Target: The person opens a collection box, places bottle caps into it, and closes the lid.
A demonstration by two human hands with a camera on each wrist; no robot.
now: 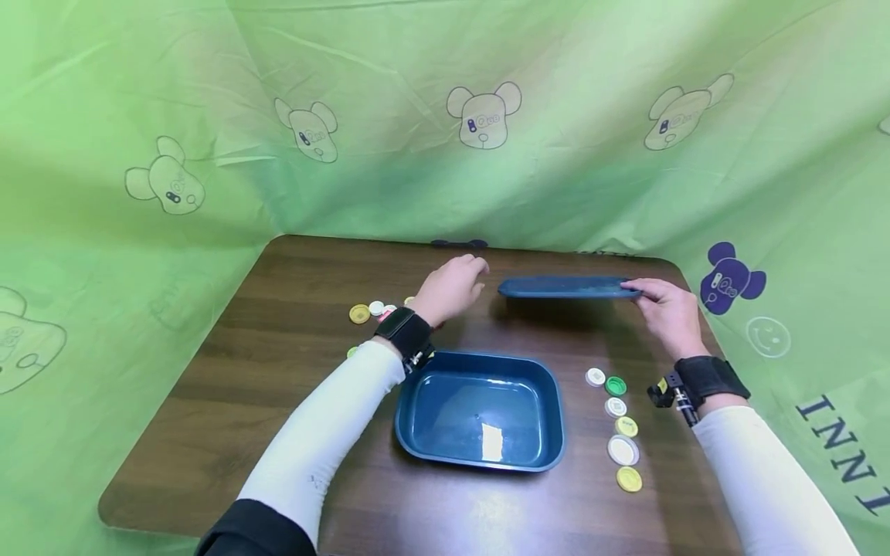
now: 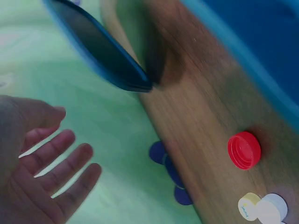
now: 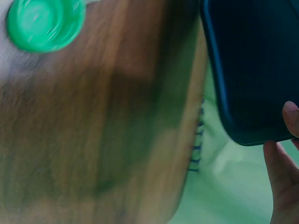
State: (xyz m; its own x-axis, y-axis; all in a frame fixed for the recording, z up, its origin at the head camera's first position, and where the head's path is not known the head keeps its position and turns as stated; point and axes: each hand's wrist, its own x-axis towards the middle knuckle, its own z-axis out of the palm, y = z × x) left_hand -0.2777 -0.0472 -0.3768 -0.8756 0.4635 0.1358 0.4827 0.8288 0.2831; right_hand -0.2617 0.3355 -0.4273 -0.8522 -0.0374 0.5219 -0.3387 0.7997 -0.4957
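In the head view, my right hand (image 1: 667, 313) pinches the right end of a flat blue lid (image 1: 563, 287), which hangs level over the back of the table with its shadow below. The right wrist view shows the thumb on one face of the lid (image 3: 252, 70) and fingers at its rim. My left hand (image 1: 455, 287) is off the lid's left end, holding nothing; its fingers (image 2: 70, 161) are spread loosely in the left wrist view. A blue rectangular tub (image 1: 480, 459) stands uncovered in front, its inside bare.
Right of the tub, several bottle caps, white, yellow and a green cap (image 1: 615, 386), form a rough column. More caps lie at the left, among them a yellow cap (image 1: 359, 313) and a red cap (image 2: 244, 150), partly behind the left arm. A green curtain (image 1: 389, 177) surrounds the brown table (image 1: 229, 401).
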